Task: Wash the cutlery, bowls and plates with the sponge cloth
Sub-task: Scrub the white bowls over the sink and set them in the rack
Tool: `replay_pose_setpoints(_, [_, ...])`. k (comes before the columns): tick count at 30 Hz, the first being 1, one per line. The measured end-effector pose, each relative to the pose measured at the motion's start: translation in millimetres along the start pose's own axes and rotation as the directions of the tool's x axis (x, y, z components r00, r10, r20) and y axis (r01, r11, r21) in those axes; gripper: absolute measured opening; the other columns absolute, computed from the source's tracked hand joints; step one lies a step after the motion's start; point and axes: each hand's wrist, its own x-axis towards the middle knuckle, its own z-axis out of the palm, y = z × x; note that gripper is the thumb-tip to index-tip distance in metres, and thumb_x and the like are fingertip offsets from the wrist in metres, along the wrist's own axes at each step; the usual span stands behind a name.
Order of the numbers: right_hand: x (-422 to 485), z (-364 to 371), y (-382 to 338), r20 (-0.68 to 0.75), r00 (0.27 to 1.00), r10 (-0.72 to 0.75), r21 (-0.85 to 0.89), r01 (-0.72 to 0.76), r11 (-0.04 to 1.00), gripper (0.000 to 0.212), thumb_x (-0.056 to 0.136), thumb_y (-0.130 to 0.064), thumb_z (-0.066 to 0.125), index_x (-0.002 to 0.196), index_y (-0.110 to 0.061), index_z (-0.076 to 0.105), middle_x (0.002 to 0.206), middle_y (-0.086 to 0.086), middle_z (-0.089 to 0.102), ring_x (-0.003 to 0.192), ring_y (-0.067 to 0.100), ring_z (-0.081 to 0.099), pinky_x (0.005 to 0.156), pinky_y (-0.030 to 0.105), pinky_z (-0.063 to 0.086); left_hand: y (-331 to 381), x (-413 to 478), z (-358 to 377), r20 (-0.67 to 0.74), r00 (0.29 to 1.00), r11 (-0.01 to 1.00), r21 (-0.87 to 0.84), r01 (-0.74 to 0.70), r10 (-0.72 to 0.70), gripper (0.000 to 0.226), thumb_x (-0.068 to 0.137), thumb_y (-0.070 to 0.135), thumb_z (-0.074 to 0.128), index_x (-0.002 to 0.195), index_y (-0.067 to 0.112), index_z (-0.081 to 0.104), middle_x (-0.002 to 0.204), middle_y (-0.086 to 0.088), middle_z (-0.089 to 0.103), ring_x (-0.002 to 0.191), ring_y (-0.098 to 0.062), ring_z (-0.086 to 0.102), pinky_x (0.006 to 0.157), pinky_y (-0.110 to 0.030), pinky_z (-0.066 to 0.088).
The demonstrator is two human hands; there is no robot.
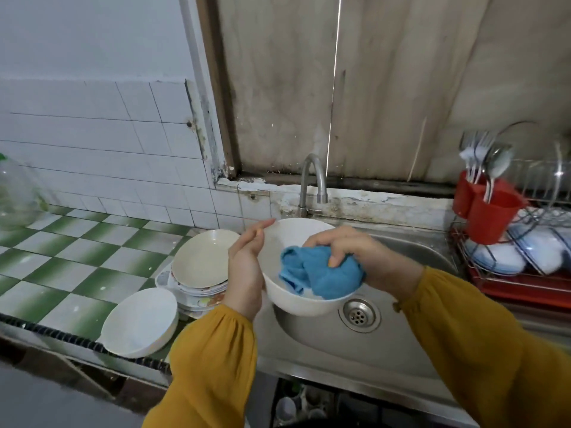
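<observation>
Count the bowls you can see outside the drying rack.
3. The held bowl is over the sink; the front bowl sits at the edge of the counter; the shallow bowl tops the plate stack, which may hide more.

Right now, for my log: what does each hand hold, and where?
Left hand supports the white bowl by its outer side; right hand grips the blue cloth inside it.

Colours and patterns logged from my remote station.
I record a white bowl (296,242); a blue sponge cloth (321,273); mustard-yellow sleeves (213,359); the table (77,251) tiled in a green-and-white check, with a dark dotted front edge; plain white wall tiles (92,134); a red cutlery holder (491,211); a red tray (525,291); a grey steel sink (340,344).
</observation>
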Motion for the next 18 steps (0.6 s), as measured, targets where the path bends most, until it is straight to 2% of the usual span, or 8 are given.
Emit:
replay_pose_setpoints(3, [-33.1,-27.1,0.3,-0.295,0.952,-0.082,0.249,0.159,0.955,0.040,0.042,-0.029,0.058,0.074,-0.012,0.074,0.072,0.003,0.067,0.067,0.015,0.064,0.057,0.020,0.050,-10.6,-8.6,28.7,-0.011,0.995,0.994,-0.049,0.096,-0.096,0.028,0.101,0.008,0.039,0.100,0.013,0.066,0.113,-0.016,0.066,0.106,-0.034,0.060,0.093,-0.045,0.049])
replay_pose_setpoints(5, [-53.5,-46.9,-1.4,-0.483,0.868,-0.112,0.251,0.260,0.932,0.042,0.048,-0.027,0.061,0.088,-0.015,0.072,0.081,0.001,0.067,0.077,0.016,0.064,0.068,0.026,0.050,-15.9,-11.6,44.4,-0.073,0.984,0.983,-0.091,0.157,-0.164,0.026,0.103,0.011,0.037,0.102,0.014,0.063,0.123,-0.017,0.061,0.105,-0.032,0.058,0.094,-0.047,0.047])
replay_pose_setpoints(8, [-89.0,-75.9,-7.1,-0.707,0.688,-0.166,0.056,0.288,0.956,0.011,0.075,-0.021,0.060,0.083,-0.022,0.067,0.073,-0.009,0.065,0.071,0.006,0.061,0.066,0.022,0.047,-20.9,-14.9,71.5,-0.059,0.950,0.938,-0.191,0.289,-0.305,0.025,0.103,0.021,0.037,0.106,0.017,0.062,0.118,-0.011,0.065,0.095,-0.031,0.060,0.077,-0.041,0.051])
replay_pose_setpoints(10, [-112.4,-92.7,-5.5,-0.829,0.498,-0.257,-0.186,0.187,0.965,0.016,0.090,-0.015,0.062,0.076,-0.023,0.065,0.071,-0.012,0.064,0.067,-0.004,0.057,0.065,0.014,0.044,-18.6,-18.7,86.0,0.019,0.894,0.871,-0.218,0.440,-0.447,0.026,0.100,0.030,0.039,0.098,0.026,0.065,0.093,-0.004,0.073,0.086,-0.030,0.062,0.079,-0.042,0.049])
replay_pose_setpoints(11, [-127.5,-102.6,-2.2,-0.837,0.445,-0.319,-0.308,0.100,0.946,0.018,0.090,-0.011,0.065,0.076,-0.023,0.065,0.075,-0.012,0.064,0.068,-0.007,0.056,0.065,0.010,0.043,-17.3,-22.2,96.7,0.060,0.861,0.835,-0.221,0.504,-0.505,0.025,0.098,0.031,0.040,0.090,0.028,0.064,0.079,0.000,0.072,0.082,-0.029,0.061,0.082,-0.044,0.046])
replay_pose_setpoints(13, [-153.1,-115.6,4.5,-0.795,0.463,-0.393,-0.467,-0.052,0.883,0.027,0.079,-0.005,0.073,0.086,-0.030,0.068,0.092,-0.008,0.064,0.081,-0.009,0.057,0.073,0.006,0.041,-13.8,-29.3,113.4,0.116,0.813,0.783,-0.219,0.581,-0.571,0.022,0.095,0.029,0.041,0.078,0.027,0.055,0.064,0.001,0.067,0.078,-0.029,0.058,0.080,-0.045,0.042])
replay_pose_setpoints(15, [-176.9,-127.7,9.4,-0.705,0.571,-0.420,-0.600,-0.165,0.783,0.060,0.068,-0.005,0.073,0.112,-0.045,0.062,0.111,-0.007,0.055,0.099,-0.008,0.051,0.084,0.006,0.039,-10.5,-38.2,134.2,0.176,0.774,0.752,-0.185,0.633,-0.608,0.023,0.093,0.026,0.037,0.074,0.024,0.050,0.074,-0.005,0.066,0.081,-0.034,0.057,0.076,-0.046,0.040])
replay_pose_setpoints(18, [-204.9,-136.7,13.7,-0.566,0.729,-0.385,-0.751,-0.263,0.606,0.109,0.068,-0.008,0.080,0.140,-0.065,0.022,0.149,-0.016,0.030,0.119,-0.005,0.042,0.093,0.023,0.045,-10.9,-52.4,165.4,0.286,0.697,0.692,-0.137,0.709,-0.658,0.031,0.094,0.030,0.033,0.082,0.019,0.059,0.088,-0.015,0.069,0.088,-0.041,0.058,0.079,-0.051,0.042])
